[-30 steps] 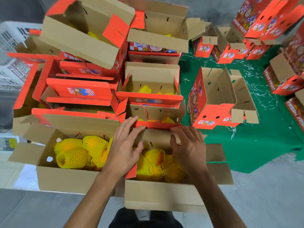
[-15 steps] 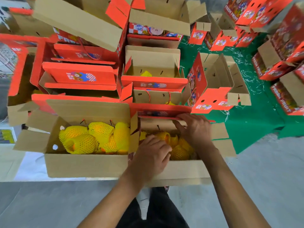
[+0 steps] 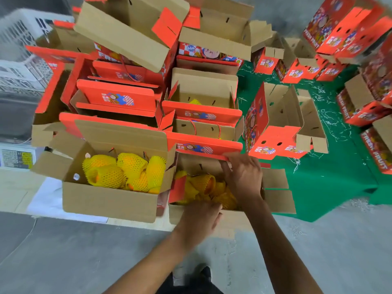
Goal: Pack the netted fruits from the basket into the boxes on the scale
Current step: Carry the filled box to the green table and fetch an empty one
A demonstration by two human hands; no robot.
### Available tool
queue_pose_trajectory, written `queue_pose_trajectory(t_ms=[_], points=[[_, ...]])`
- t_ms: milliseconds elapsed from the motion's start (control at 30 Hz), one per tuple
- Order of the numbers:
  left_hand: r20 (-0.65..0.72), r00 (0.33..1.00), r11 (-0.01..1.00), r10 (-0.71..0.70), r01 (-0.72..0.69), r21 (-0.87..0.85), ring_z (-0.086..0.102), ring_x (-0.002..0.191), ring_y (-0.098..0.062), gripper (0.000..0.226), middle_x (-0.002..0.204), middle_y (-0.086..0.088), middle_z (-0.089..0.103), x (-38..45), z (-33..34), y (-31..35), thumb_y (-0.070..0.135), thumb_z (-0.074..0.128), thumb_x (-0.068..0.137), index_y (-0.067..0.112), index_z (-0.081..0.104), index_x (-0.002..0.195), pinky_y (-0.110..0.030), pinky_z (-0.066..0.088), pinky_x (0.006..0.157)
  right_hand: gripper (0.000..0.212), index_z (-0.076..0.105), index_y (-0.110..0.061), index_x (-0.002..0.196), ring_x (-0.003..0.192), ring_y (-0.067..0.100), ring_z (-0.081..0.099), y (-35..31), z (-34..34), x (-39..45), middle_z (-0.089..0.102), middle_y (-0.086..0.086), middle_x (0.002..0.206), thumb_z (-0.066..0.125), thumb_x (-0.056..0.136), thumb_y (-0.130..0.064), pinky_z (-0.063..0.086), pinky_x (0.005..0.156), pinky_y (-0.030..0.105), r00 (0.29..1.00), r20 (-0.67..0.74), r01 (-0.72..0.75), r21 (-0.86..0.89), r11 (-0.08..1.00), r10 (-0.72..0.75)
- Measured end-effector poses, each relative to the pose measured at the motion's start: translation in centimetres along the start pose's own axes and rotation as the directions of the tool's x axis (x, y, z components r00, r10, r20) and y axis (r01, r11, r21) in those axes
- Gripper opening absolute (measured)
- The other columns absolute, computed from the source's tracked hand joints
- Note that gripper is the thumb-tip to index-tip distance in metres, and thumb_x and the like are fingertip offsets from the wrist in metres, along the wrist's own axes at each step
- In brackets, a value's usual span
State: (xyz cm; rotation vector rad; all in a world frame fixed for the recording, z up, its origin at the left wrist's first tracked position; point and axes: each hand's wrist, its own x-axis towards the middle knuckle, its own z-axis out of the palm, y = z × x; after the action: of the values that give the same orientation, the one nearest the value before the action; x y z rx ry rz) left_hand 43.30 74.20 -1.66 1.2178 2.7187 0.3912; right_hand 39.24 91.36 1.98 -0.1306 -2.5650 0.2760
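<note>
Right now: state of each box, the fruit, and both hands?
Left box: flaps open, holds netted fruit.
Right box: flaps open, partly filled with netted fruit.
Left hand: at the right box's near edge, fingers curled; hold unclear.
Right hand: fingers relaxed, over the fruit at the box's far side.
Empty box on green mat: tipped on its side, open.

Below my camera a grey concrete floor, green cloth-covered surface at right strewn with pale shredded strands, white plastic lattice crate at upper left, even diffuse light
</note>
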Motion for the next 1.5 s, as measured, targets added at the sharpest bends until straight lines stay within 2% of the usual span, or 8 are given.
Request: queue_pose_trajectory(t_ms=[100, 167, 300, 533, 700, 900, 1167, 1500], points=[[-0.019, 0.998, 0.998, -0.059, 0.059, 0.002, 0.066, 0.07, -0.02, 0.021, 0.078, 0.003, 0.068, 0.4, 0.6, -0.1, 0.041, 0.051, 0.102, 0.025, 0.06, 0.093, -0.029, 0.048, 0.056, 0.009, 0.071, -0.018, 0.09, 0.074, 0.031, 0.066, 0.0, -0.4, 0.3, 0.071, 0.004, 0.081, 0.076, 0.09, -0.026, 0.048, 0.073, 0.037, 0.997, 0.07, -0.016, -0.014, 1.0, 0.017], [0.025, 0.996, 0.996, -0.088, 0.088, -0.021, 0.066, 0.084, -0.025, 0.021, 0.09, -0.001, 0.069, 0.9, 0.4, 0.1, 0.041, 0.042, 0.106, 0.026, 0.051, 0.094, -0.033, 0.043, 0.065, 0.006, 0.073, -0.021, 0.09, 0.074, 0.031, 0.064, 0.3, -0.9, 0.7, 0.071, 0.003, 0.081, 0.073, 0.091, -0.027, 0.047, 0.072, 0.038, 0.995, 0.104, -0.004, -0.018, 1.0, 0.006], [0.054, 0.994, 0.994, -0.093, 0.096, -0.058, 0.062, 0.087, -0.027, 0.024, 0.089, -0.003, 0.068, 0.8, -0.5, 1.3, 0.039, 0.043, 0.106, 0.029, 0.037, 0.086, -0.034, 0.035, 0.066, 0.01, 0.073, -0.023, 0.095, 0.085, 0.029, 0.064, 0.8, -2.2, 1.3, 0.074, 0.0, 0.092, 0.064, 0.098, -0.027, 0.041, 0.077, 0.041, 0.979, 0.204, 0.036, -0.017, 0.999, -0.032], [-0.077, 0.996, 0.998, -0.054, 0.051, -0.043, 0.058, 0.099, -0.023, 0.026, 0.104, 0.0, 0.068, 0.9, -3.6, 4.8, 0.041, 0.038, 0.109, 0.025, 0.057, 0.102, -0.034, 0.038, 0.077, 0.014, 0.074, -0.025, 0.101, 0.089, 0.025, 0.063, 1.4, -7.4, 2.8, 0.075, -0.002, 0.094, 0.061, 0.098, -0.03, 0.039, 0.08, 0.04, 0.99, 0.116, 0.088, -0.063, 0.994, -0.081], [-0.187, 0.982, 0.999, -0.012, 0.006, -0.033, 0.06, 0.103, -0.018, 0.031, 0.109, 0.005, 0.068, 1.1, -7.1, 7.0, 0.042, 0.033, 0.109, 0.027, 0.061, 0.113, -0.034, 0.041, 0.086, 0.02, 0.074, -0.023, 0.108, 0.093, 0.025, 0.063, 1.1, -12.1, 4.7, 0.076, -0.001, 0.099, 0.059, 0.098, -0.03, 0.034, 0.083, 0.039, 0.992, 0.054, 0.121, -0.087, 0.989, -0.117], [-0.296, 0.952, 0.997, 0.08, -0.075, 0.028, 0.061, 0.091, -0.015, 0.031, 0.097, 0.008, 0.069, -0.2, -10.9, 8.4, 0.044, 0.035, 0.11, 0.029, 0.063, 0.109, -0.034, 0.042, 0.077, 0.019, 0.077, -0.021, 0.108, 0.091, 0.025, 0.064, 0.0, -16.2, 6.0, 0.077, 0.0, 0.098, 0.067, 0.093, -0.029, 0.032, 0.079, 0.038, 0.989, -0.042, 0.143, -0.038, 0.989, -0.145], [-0.428, 0.901, 0.993, 0.07, -0.021, 0.119, 0.061, 0.08, -0.011, 0.018, 0.09, 0.012, 0.068, -3.7, -15.6, 8.1, 0.038, 0.05, 0.106, 0.029, 0.065, 0.104, -0.031, 0.046, 0.067, 0.019, 0.077, -0.018, 0.107, 0.092, 0.023, 0.065, -5.1, -19.2, 7.6, 0.077, 0.0, 0.1, 0.066, 0.093, -0.026, 0.037, 0.083, 0.038, 0.955, -0.171, 0.25, 0.016, 0.968, -0.244], [-0.532, 0.847, 0.986, -0.009, 0.095, 0.135, 0.064, 0.087, -0.013, 0.018, 0.096, 0.012, 0.07, -11.3, -21.3, 0.2, 0.036, 0.05, 0.106, 0.028, 0.066, 0.105, -0.035, 0.047, 0.069, 0.021, 0.075, -0.02, 0.108, 0.098, 0.025, 0.066, -18.8, -18.9, 11.1, 0.077, -0.001, 0.104, 0.065, 0.091, -0.028, 0.031, 0.084, 0.038, 0.902, -0.198, 0.396, 0.022, 0.918, -0.384]])
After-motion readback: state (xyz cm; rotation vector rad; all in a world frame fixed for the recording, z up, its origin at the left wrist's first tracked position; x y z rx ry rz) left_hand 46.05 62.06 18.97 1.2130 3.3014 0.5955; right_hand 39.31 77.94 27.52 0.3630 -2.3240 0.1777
